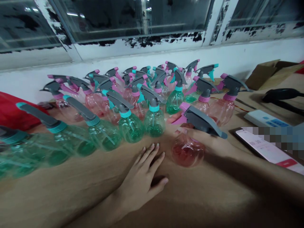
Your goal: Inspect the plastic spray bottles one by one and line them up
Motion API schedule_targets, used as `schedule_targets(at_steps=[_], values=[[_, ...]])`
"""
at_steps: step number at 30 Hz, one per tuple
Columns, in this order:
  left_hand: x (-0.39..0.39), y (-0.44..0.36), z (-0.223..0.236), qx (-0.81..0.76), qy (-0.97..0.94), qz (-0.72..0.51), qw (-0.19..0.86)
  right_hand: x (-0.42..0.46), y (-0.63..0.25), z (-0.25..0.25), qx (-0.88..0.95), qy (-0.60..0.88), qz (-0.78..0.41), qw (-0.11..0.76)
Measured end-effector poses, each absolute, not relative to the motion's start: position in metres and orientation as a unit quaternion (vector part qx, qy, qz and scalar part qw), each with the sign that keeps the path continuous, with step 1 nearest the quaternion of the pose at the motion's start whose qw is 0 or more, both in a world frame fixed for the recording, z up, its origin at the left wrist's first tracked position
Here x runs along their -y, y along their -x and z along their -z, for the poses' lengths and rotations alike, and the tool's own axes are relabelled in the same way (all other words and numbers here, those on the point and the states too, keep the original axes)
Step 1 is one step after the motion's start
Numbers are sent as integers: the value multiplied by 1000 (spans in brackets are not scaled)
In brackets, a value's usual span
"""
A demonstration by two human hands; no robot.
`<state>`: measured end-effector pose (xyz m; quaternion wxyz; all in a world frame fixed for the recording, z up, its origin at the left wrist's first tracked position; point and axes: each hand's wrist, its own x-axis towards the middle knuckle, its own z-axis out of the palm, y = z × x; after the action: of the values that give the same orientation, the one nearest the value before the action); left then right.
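My right hand [206, 137] is wrapped round the neck of a pink spray bottle [187, 153], under its grey and pink trigger head. The bottle stands upright or nearly so, with reddish see-through walls; whether it touches the table cannot be told. Flat on the brown table [90, 190] lies my left hand [141, 177], fingers spread and holding nothing. Just beyond its fingertips stands a green spray bottle [154, 122] with a turquoise collar. Another green spray bottle [131, 128] is beside that one, in a row running to the left edge.
Several pink and green spray bottles crowd the back, by the white wall [237, 58]. To the right are a phone [266, 147], a white device [263, 118], a black looped object [282, 95] and an open cardboard box [270, 74]. Something red [16, 112] lies at left.
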<state>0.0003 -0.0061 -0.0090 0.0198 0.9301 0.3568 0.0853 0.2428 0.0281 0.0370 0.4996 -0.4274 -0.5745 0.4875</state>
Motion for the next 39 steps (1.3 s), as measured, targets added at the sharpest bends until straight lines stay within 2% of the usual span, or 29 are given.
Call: schedule_targets(at_steps=[5, 10, 21, 26, 33, 39], values=[[7, 0, 9, -352, -933, -80, 13, -27, -243, -41, 621, 431, -452, 473], [6, 0, 11, -348, -933, -85, 10, -24, -247, -42, 650, 435, -389, 487], [5, -1, 9, -352, -932, -87, 21, -16, -240, -51, 612, 420, -459, 489], [6, 0, 10, -354, -931, -89, 26, -16, -240, -52, 614, 414, -487, 463], [6, -1, 9, -355, -931, -81, 22, -19, -249, -33, 572, 435, -504, 479], [6, -1, 8, -354, -931, -83, 26, -19, -248, -36, 587, 429, -501, 469]])
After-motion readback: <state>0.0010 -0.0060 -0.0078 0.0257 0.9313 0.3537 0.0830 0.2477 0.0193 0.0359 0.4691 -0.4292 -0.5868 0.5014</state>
